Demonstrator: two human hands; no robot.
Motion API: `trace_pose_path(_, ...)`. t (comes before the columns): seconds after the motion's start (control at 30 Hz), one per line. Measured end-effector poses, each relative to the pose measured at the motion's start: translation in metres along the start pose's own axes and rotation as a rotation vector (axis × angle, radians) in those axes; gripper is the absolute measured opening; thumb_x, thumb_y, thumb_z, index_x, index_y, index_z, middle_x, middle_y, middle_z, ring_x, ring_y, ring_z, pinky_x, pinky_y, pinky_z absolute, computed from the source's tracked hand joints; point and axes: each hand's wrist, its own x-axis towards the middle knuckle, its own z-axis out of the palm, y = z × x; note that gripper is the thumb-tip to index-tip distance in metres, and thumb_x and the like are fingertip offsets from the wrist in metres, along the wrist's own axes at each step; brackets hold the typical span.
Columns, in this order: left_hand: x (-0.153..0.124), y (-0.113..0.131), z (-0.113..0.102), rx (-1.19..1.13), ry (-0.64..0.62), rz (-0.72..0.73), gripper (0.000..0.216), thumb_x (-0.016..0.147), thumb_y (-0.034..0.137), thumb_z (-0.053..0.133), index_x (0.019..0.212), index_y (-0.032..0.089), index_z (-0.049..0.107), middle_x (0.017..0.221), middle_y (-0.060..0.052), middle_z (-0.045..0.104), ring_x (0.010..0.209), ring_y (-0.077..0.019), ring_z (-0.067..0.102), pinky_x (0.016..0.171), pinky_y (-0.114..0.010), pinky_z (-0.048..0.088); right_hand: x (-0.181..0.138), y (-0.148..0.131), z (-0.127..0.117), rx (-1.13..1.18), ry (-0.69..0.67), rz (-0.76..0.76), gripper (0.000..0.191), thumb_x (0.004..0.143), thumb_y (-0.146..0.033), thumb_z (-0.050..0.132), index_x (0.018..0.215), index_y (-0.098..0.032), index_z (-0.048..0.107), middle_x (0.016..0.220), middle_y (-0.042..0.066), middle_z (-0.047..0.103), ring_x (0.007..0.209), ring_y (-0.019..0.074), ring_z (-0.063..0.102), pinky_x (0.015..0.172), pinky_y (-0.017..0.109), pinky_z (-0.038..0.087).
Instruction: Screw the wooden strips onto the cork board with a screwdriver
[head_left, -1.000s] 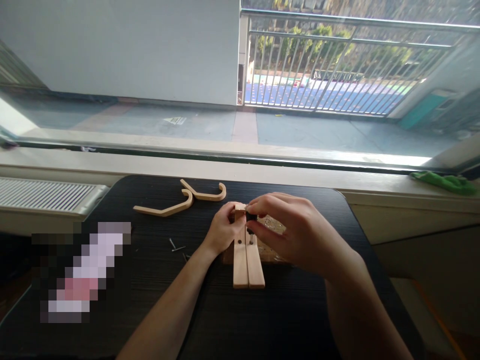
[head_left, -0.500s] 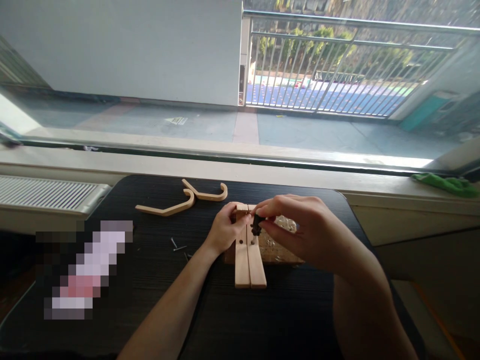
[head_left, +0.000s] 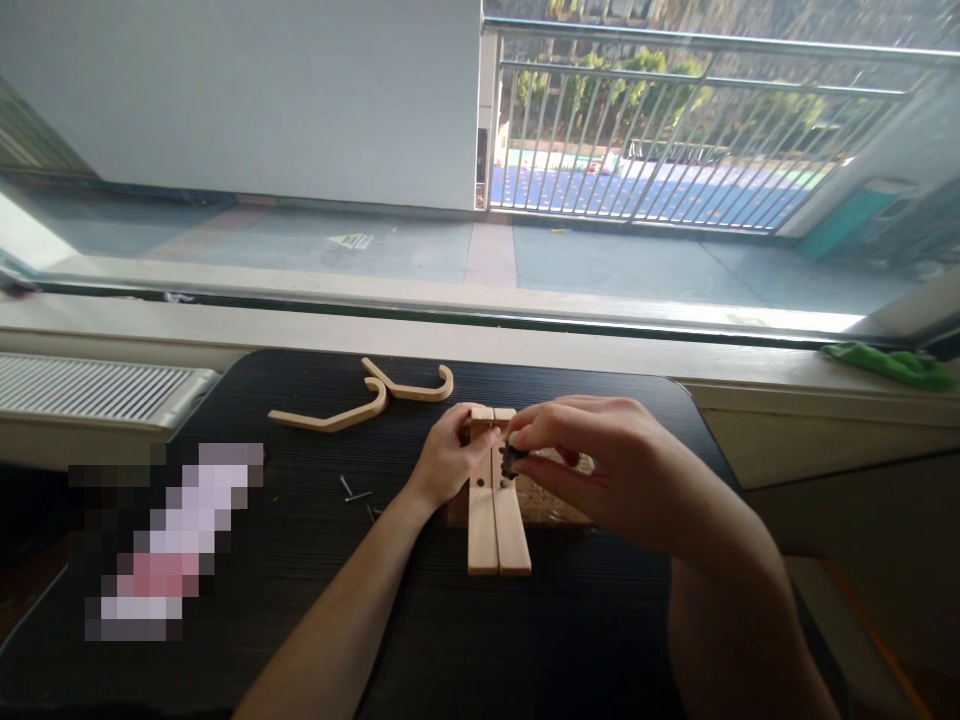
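Observation:
Two pale wooden pieces [head_left: 498, 540] lie side by side, with dark round holes or screw heads in their faces. My left hand [head_left: 452, 458] is closed round their far part, thumb on top. Pinched between thumb and fingers of my right hand [head_left: 592, 450] is a short black-handled screwdriver [head_left: 513, 460], its lower end at the dark spot on the right-hand piece. My fingers hide part of the handle. Beneath the pieces and my right hand sits a brown board [head_left: 555, 505], partly covered with clear wrap.
Two curved wooden hook-shaped pieces, the nearer one [head_left: 330, 420] and the farther one [head_left: 412, 390], lie at the back left of the black table [head_left: 300, 560]. Several loose screws [head_left: 352, 492] lie left of my left hand. A blurred-out item [head_left: 180, 540] is at the far left.
My right hand has turned slightly with the screwdriver, whose handle now leans differently and shows less shaft. My left hand and the wooden pieces stay in place.

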Motion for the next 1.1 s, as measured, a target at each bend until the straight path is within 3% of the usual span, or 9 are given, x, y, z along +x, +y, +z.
trace_pose_path(0.23, 0.001, -0.002, 0.002, -0.007, 0.013, 0.009, 0.014, 0.073, 0.025, 0.069, 0.081, 0.016, 0.061, 0.079, -0.002, 0.062, 0.078, -0.0172, 0.058, 0.071, -0.027, 0.048, 0.002, 0.003, 0.000, -0.132, 0.040, 0.029, 0.007, 0.090, -0.020, 0.064, 0.085, -0.017, 0.060, 0.077, 0.001, 0.066, 0.062, 0.0098, 0.052, 0.058, 0.022, 0.037)
trace_pose_path(0.63, 0.000, 0.002, 0.002, -0.040, 0.010, 0.003, 0.012, 0.068, 0.017, 0.066, 0.079, 0.016, 0.061, 0.077, 0.000, 0.062, 0.075, -0.0157, 0.058, 0.071, -0.025, 0.047, 0.005, 0.000, 0.006, -0.254, 0.056, 0.010, 0.012, 0.091, -0.020, 0.062, 0.080, -0.017, 0.059, 0.071, 0.000, 0.057, 0.063, 0.0123, 0.049, 0.057, 0.025, 0.035)
trace_pose_path(0.87, 0.000, 0.010, 0.000, 0.091, 0.034, 0.041, 0.011, 0.069, 0.014, 0.062, 0.080, 0.016, 0.063, 0.078, -0.001, 0.065, 0.077, -0.0168, 0.060, 0.072, -0.027, 0.048, 0.009, 0.004, 0.015, -0.110, 0.067, -0.044, 0.010, 0.095, -0.020, 0.056, 0.086, -0.017, 0.059, 0.101, 0.010, 0.071, 0.089, 0.0183, 0.065, 0.075, 0.029, 0.048)
trace_pose_path(1.1, 0.000, 0.006, -0.002, 0.108, 0.023, 0.034, 0.015, 0.069, 0.009, 0.062, 0.082, 0.015, 0.064, 0.085, -0.002, 0.068, 0.081, -0.0176, 0.061, 0.078, -0.029, 0.048, 0.006, 0.004, 0.012, 0.033, 0.038, -0.024, 0.008, 0.087, -0.013, 0.062, 0.092, -0.019, 0.060, 0.100, 0.007, 0.073, 0.085, 0.0166, 0.068, 0.076, 0.028, 0.051)
